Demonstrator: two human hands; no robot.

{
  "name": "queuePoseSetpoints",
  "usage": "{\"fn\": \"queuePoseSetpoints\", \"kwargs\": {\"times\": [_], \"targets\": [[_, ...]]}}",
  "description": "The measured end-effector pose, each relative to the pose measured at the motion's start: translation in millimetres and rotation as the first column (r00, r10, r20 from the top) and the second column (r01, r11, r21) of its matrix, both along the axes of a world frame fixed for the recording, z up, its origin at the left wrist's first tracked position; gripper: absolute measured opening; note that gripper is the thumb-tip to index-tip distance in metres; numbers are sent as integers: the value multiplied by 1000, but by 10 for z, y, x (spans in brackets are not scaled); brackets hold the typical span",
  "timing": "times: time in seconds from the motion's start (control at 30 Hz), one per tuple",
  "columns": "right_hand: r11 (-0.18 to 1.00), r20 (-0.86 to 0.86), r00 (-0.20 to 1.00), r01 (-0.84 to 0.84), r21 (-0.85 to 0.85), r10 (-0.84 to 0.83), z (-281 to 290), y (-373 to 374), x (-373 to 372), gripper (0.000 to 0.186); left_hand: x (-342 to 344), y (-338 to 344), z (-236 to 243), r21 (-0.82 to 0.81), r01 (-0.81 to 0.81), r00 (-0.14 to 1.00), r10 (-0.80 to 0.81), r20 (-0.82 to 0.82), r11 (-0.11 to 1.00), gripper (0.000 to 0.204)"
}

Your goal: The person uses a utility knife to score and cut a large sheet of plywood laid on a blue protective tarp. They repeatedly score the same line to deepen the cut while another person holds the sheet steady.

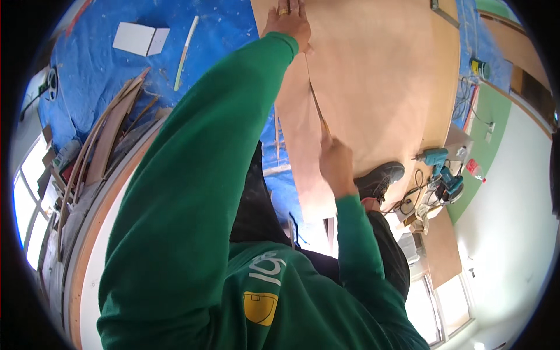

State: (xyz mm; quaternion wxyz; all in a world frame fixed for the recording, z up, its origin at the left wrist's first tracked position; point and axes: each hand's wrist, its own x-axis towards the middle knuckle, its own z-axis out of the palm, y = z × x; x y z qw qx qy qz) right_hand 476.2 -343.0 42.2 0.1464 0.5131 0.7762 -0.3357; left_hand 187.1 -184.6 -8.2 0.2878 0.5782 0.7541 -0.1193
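Note:
A large sheet of light brown plywood [373,87] lies in front of me. My right hand [336,166] is closed around the handle of a handsaw [318,111], whose thin blade shows nearly edge-on. The blade slants up and away along a dark, narrow line in the sheet. Beyond the blade, at the top of the view, my left hand [287,24] lies on the plywood next to that line, fingers stretched forward and a ring on one of them. A dark shoe [382,176] rests on the sheet to the right of my right hand.
Blue sheeting [227,23] covers the floor, with a white board piece [134,38] and a thin strip [186,52] on it. Wood offcuts [111,128] are heaped at left. On the right sit a teal drill [433,157], another teal power tool [450,179], cords and a bottle [475,170].

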Motion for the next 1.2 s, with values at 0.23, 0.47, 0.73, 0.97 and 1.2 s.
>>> {"fn": "queuePoseSetpoints", "kwargs": {"times": [0.23,0.47,0.73,0.97,1.2], "targets": [[999,-15,999,38,-30,-38,303,-233,278,29,-11,-47,99,-37,-28,999,29,15,999,131],[982,9,982,189,-31,-189,-728,274,-210,48,145,67,-15,26,13,999,-14,44,1000,132],[985,9,993,122,-124,-121,628,-398,433,29,28,-53,-84,-13,-12,1000,12,-7,1000,131],[961,52,963,269,-64,-266,-699,479,-401,42,186,116,54,-26,43,999,-43,15,999,130],[972,28,985,172,-159,-170,846,-313,382,33,-29,-68,-142,14,-27,999,28,-16,1000,127]]}}
